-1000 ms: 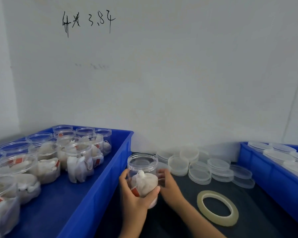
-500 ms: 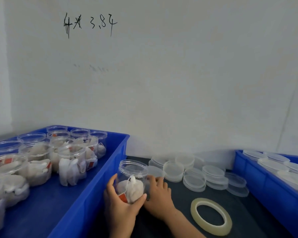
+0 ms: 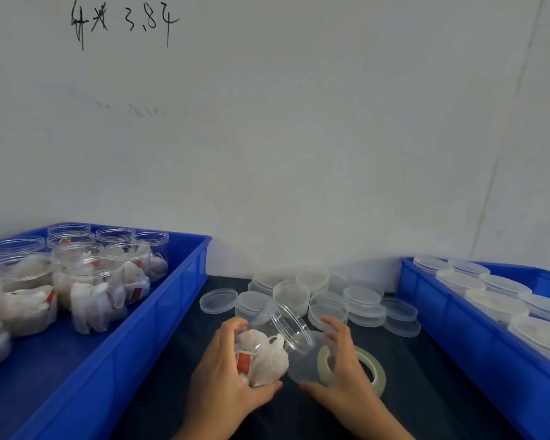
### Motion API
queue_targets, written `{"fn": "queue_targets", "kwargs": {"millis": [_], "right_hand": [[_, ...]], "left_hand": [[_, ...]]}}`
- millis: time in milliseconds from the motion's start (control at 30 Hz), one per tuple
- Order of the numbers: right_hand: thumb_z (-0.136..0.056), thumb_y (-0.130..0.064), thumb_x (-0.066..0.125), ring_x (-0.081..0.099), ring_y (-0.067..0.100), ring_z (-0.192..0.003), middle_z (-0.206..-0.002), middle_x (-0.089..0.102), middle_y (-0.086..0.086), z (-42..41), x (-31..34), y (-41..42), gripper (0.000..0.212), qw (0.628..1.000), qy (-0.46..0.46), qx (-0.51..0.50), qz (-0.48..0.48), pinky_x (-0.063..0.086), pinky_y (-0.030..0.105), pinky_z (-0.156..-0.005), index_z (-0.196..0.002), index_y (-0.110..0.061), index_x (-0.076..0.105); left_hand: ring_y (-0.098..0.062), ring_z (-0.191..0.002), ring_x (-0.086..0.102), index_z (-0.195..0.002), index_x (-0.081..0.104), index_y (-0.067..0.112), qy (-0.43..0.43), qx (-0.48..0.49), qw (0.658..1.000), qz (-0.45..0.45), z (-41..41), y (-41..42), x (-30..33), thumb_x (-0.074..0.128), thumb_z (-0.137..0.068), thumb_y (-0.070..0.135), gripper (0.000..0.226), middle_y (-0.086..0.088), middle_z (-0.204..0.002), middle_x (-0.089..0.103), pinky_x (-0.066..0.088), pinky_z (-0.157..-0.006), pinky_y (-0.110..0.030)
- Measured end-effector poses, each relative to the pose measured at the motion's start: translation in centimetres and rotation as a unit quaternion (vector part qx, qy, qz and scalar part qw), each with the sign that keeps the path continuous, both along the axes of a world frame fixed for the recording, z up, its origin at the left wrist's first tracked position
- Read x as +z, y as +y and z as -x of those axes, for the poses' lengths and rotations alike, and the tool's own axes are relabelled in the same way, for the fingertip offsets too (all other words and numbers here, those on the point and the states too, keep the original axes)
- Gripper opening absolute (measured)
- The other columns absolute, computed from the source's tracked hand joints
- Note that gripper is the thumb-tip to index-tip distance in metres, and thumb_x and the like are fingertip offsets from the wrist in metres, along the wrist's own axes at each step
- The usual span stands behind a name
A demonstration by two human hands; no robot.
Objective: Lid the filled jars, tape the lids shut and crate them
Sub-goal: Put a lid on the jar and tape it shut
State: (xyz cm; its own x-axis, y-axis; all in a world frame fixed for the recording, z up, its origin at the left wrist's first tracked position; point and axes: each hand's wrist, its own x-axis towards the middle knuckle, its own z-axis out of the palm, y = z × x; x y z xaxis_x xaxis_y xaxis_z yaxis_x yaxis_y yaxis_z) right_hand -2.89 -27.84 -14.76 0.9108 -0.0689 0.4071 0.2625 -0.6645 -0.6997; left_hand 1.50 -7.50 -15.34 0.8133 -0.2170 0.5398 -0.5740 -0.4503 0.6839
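Jar (image 3: 269,350) of white sachets lies tipped, long axis and open mouth pointing up-right, above the dark table (image 3: 426,392) between two blue crates. My left hand (image 3: 223,379) grips it; my right hand (image 3: 346,369) curls around a clear lid (image 3: 302,365) at its mouth, over the tape roll (image 3: 375,373). Loose lids (image 3: 359,300) lie behind.

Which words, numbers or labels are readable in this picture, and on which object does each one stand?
Handwriting on the wall: two scrawled marks I cannot read, then "3,84"; the last digit is uncertain.
Red tag in the jar held by the left hand: print too small to read.
Red tags in the crate's jars: too blurred to read.
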Motion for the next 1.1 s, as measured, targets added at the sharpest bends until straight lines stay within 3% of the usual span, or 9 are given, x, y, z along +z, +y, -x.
{"fn": "queue_targets", "kwargs": {"millis": [133, 267, 367, 500, 667, 800, 933, 1033, 1100], "right_hand": [[-0.063, -0.024, 0.082, 0.041, -0.001, -0.127, -0.135, 0.037, -0.010, 0.5, 0.2, -0.3, 0.101, 0.997, -0.061, 0.013, -0.043, 0.036, 0.020, -0.106, -0.138, -0.041, 0.016], [-0.056, -0.015, 0.088, 0.062, 0.014, -0.103, -0.122, 0.046, 0.003, 1.2, 0.5, -0.9, 0.108, 0.987, -0.048, 0.056, -0.142, 0.052, 0.025, -0.088, -0.135, -0.048, 0.022], [-0.051, -0.023, 0.091, 0.067, 0.023, -0.104, -0.126, 0.051, 0.007, 1.7, 1.1, -1.5, 0.103, 0.951, -0.001, 0.090, -0.295, 0.055, 0.031, -0.084, -0.132, -0.051, 0.033], [-0.069, -0.037, 0.085, 0.066, 0.028, -0.106, -0.129, 0.053, 0.008, 1.6, 1.1, -1.0, 0.066, 0.902, 0.022, 0.103, -0.419, 0.056, 0.041, -0.085, -0.125, -0.050, 0.051], [-0.070, -0.033, 0.071, 0.065, 0.029, -0.103, -0.110, 0.059, 0.010, 1.3, 1.9, -0.3, 0.048, 0.840, -0.062, 0.026, -0.539, 0.059, 0.041, -0.075, -0.116, -0.034, 0.059], [-0.068, -0.021, 0.073, 0.068, 0.032, -0.103, -0.117, 0.061, 0.019, 1.2, 2.2, -0.5, 0.050, 0.784, -0.087, -0.010, -0.614, 0.050, 0.050, -0.097, -0.108, -0.022, 0.044], [-0.066, -0.017, 0.074, 0.066, 0.029, -0.105, -0.112, 0.064, 0.022, 1.3, 1.8, 0.5, 0.041, 0.778, -0.057, 0.010, -0.626, 0.046, 0.044, -0.103, -0.095, -0.013, 0.045], [-0.062, -0.024, 0.083, 0.068, 0.017, -0.080, -0.086, 0.067, 0.012, 1.2, 1.1, 1.0, 0.043, 0.811, -0.022, 0.058, -0.582, 0.056, 0.030, -0.073, -0.077, -0.013, 0.044], [-0.065, -0.026, 0.084, 0.069, 0.016, -0.080, -0.085, 0.065, 0.010, 1.1, 0.7, 1.2, 0.045, 0.826, -0.013, 0.062, -0.559, 0.054, 0.029, -0.073, -0.075, -0.013, 0.042]], "left_hand": [[0.009, -0.103, 0.048, -0.112, 0.024, 0.058, -0.005, -0.015, 0.999, -0.045, 0.2, -0.5, 0.3, 0.085, -0.040, 0.061, 0.094, 0.034, -0.116, 0.042, 0.039, -0.076, -0.009], [0.007, -0.107, 0.050, -0.114, 0.028, 0.059, 0.007, -0.036, 0.999, -0.038, 0.0, -0.7, 0.3, 0.086, -0.038, 0.061, 0.096, 0.035, -0.117, 0.044, 0.039, -0.079, -0.009], [0.005, -0.109, 0.052, -0.116, 0.032, 0.059, 0.016, -0.050, 0.999, -0.004, 0.0, -0.6, 0.1, 0.091, -0.040, 0.053, 0.096, 0.031, -0.117, 0.049, 0.041, -0.080, -0.009], [0.004, -0.112, 0.051, -0.120, 0.034, 0.058, 0.015, -0.071, 0.997, 0.007, 0.1, -0.6, 0.1, 0.093, -0.044, 0.047, 0.097, 0.028, -0.120, 0.051, 0.042, -0.082, -0.009], [0.006, -0.112, 0.050, -0.123, 0.035, 0.053, 0.013, -0.062, 0.998, 0.022, 0.3, -0.7, -0.1, 0.094, -0.046, 0.044, 0.098, 0.025, -0.121, 0.051, 0.041, -0.080, -0.008], [0.003, -0.113, 0.051, -0.123, 0.036, 0.054, 0.001, -0.053, 0.998, 0.026, 0.4, -0.9, -0.3, 0.094, -0.045, 0.044, 0.098, 0.025, -0.120, 0.052, 0.041, -0.081, -0.009], [0.004, -0.117, 0.046, -0.126, 0.034, 0.055, -0.023, -0.058, 0.998, 0.005, 0.7, -1.3, -0.2, 0.095, -0.045, 0.043, 0.102, 0.027, -0.123, 0.048, 0.039, -0.087, -0.011], [0.013, -0.119, 0.039, -0.127, 0.033, 0.058, -0.034, -0.073, 0.997, -0.008, 0.6, -1.5, -0.3, 0.095, -0.046, 0.042, 0.103, 0.031, -0.129, 0.034, 0.038, -0.085, -0.004], [0.019, -0.119, 0.032, -0.127, 0.032, 0.060, -0.017, -0.082, 0.996, -0.010, 0.4, -1.6, -0.3, 0.095, -0.047, 0.040, 0.104, 0.032, -0.131, 0.022, 0.038, -0.080, 0.001]]}}
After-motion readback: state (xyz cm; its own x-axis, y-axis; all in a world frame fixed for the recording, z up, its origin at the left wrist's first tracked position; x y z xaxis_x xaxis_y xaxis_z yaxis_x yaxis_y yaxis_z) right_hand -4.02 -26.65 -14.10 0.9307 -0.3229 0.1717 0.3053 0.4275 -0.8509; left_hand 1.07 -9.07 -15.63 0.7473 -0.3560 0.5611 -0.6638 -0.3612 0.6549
